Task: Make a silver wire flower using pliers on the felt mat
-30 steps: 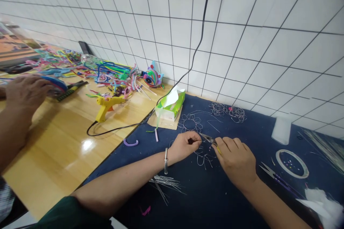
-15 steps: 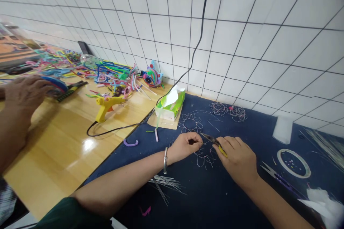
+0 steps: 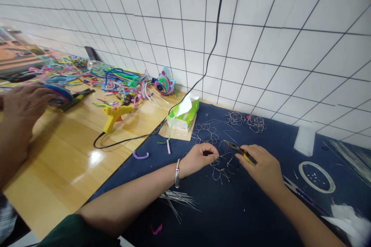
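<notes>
My left hand [image 3: 198, 158] rests on the dark blue mat [image 3: 232, 208] with its fingers pinched on a thin wire flower piece [image 3: 222, 166]. My right hand [image 3: 262, 168] is closed round yellow-handled pliers [image 3: 239, 149]; their jaws point left, a little above the wire piece and just apart from my left fingertips. A silver bracelet sits on my left wrist. A finished wire flower [image 3: 205, 133] lies just beyond my hands.
Cut wires [image 3: 176, 198] lie near my left forearm. A green tissue pack [image 3: 184, 115], a yellow glue gun [image 3: 114, 115] with black cord, and colourful pipe cleaners [image 3: 116, 81] lie left. Another person's hand [image 3: 21, 102] rests far left. Tape ring [image 3: 316, 175], snips [image 3: 295, 187] and white cup [image 3: 303, 141] sit right.
My right hand has drawn the pliers back to the right, away from my left fingertips. My left hand has stayed pinched on the wire. The other person's hand barely moved.
</notes>
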A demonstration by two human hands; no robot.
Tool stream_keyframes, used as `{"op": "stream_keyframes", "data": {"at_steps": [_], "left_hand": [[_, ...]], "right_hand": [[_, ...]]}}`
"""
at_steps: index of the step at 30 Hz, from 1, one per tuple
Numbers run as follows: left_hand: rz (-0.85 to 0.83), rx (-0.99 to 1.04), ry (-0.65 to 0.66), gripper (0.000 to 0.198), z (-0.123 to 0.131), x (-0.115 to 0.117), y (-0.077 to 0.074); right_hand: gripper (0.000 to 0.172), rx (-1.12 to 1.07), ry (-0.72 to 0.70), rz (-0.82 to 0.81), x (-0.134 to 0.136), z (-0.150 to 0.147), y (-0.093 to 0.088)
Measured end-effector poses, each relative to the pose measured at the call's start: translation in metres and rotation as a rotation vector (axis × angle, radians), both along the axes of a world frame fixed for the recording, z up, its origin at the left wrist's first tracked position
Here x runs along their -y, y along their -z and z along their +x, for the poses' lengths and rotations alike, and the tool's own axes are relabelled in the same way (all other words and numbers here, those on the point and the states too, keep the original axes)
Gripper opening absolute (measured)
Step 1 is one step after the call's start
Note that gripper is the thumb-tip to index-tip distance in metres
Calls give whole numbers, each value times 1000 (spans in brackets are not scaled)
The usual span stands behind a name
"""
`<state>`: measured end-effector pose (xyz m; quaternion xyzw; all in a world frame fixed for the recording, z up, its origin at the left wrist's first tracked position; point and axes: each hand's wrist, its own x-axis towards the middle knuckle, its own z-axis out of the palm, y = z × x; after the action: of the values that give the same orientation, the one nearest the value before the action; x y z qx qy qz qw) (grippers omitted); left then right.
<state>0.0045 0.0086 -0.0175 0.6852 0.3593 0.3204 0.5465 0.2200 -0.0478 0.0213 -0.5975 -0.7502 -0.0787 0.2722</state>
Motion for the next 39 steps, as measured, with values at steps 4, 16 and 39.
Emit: {"op": "stream_keyframes", "data": {"at_steps": [4,16,39], "left_hand": [[83,0,-21,10,0,0,-1],[193,43,26,10,-1,3,-8],[-95,255,125,15,-5,-1,-1]], "right_hand": [[21,-79,27,-186,1,0,-9],[19,-23,28,-197,8,-5,-5],[20,9,-55,-178,8,-2,-11]]}}
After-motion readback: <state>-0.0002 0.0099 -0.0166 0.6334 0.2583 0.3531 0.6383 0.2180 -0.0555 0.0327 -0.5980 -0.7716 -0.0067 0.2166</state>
